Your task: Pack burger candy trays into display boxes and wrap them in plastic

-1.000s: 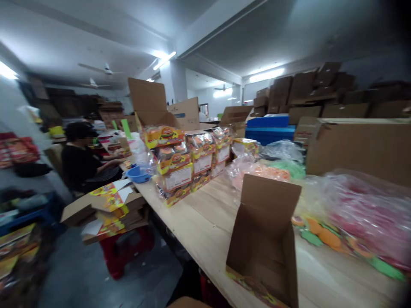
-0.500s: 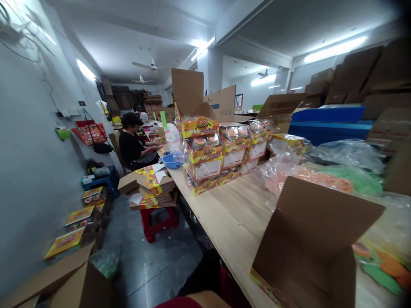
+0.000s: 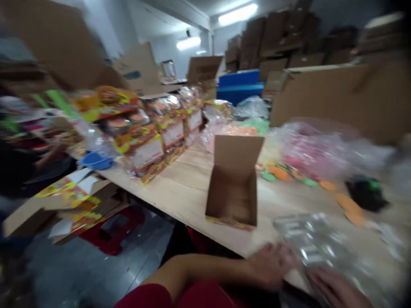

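At the table's front edge, my left hand rests palm down near the lower left of a clear plastic blister tray. My right hand lies at the near side of that tray and seems to touch it. Both hands are smeared by motion, so how their fingers are bent cannot be made out. Left of the tray, a brown cardboard box stands open with its lid flap raised. Below my hands is a dark object, too blurred to name.
Burger-printed display boxes are stacked at the left. Orange and green foam pieces lie behind the open box, beside pink pieces in a plastic bag. Flat printed cartons rest on a red stool. A co-worker's arm shows far left.
The view has swung right and down. Both hands, my left arm and the clear tray have come into view. The open box now appears further left and farther off.
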`<state>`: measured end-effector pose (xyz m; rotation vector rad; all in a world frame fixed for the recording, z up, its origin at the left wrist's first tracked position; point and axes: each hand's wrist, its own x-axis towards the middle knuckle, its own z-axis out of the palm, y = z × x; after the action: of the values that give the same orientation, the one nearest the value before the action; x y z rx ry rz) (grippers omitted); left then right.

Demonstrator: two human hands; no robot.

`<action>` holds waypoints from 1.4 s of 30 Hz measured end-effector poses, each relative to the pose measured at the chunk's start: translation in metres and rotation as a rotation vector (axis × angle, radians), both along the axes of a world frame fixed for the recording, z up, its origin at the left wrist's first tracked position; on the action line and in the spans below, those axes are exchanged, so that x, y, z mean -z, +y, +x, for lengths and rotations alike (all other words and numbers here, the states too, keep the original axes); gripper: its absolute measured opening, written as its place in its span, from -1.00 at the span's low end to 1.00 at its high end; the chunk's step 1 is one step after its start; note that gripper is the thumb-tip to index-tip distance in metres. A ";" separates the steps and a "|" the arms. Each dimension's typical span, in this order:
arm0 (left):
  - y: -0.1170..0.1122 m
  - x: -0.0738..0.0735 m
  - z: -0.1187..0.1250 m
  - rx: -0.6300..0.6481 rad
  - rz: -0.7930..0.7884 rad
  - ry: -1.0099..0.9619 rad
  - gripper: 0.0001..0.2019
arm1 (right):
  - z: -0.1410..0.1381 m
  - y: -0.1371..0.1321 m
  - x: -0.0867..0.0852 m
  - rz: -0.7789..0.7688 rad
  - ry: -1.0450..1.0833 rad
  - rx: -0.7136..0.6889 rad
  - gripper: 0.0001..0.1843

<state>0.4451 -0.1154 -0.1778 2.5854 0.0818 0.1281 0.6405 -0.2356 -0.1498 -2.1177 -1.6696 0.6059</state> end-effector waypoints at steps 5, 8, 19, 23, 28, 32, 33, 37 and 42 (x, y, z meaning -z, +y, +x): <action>0.005 0.001 0.011 -0.001 0.206 0.085 -0.16 | -0.009 -0.016 -0.016 0.013 0.049 0.014 -0.68; 0.004 0.009 0.015 -0.031 0.282 0.076 -0.13 | -0.007 -0.012 -0.026 0.032 0.007 0.025 -0.72; 0.001 0.012 0.020 -0.019 0.353 0.024 -0.12 | -0.035 0.001 -0.027 -0.116 -0.282 0.216 -0.79; 0.001 0.012 0.021 -0.019 0.342 0.030 -0.10 | -0.030 -0.001 -0.026 -0.064 -0.249 0.184 -0.75; 0.000 0.014 0.022 -0.044 0.299 0.006 -0.07 | -0.031 -0.010 -0.013 0.144 -0.206 0.235 -0.77; 0.004 0.017 0.020 -0.070 0.186 -0.062 -0.06 | -0.037 -0.012 -0.015 0.367 -0.129 0.314 -0.77; 0.005 0.016 0.020 -0.080 0.150 -0.073 -0.05 | -0.036 -0.012 -0.021 0.433 -0.088 0.351 -0.76; 0.007 -0.002 0.026 -0.119 -0.016 -0.155 -0.15 | -0.020 -0.022 -0.061 0.716 0.113 0.510 -0.72; 0.015 -0.055 0.059 -0.300 -0.642 -0.369 -0.21 | -0.008 -0.042 -0.105 1.025 0.717 0.521 -0.62</action>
<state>0.5038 -0.1007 -0.1231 1.8627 0.3176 0.5835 0.6323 -0.2779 -0.0448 -1.2428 -0.7004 0.1986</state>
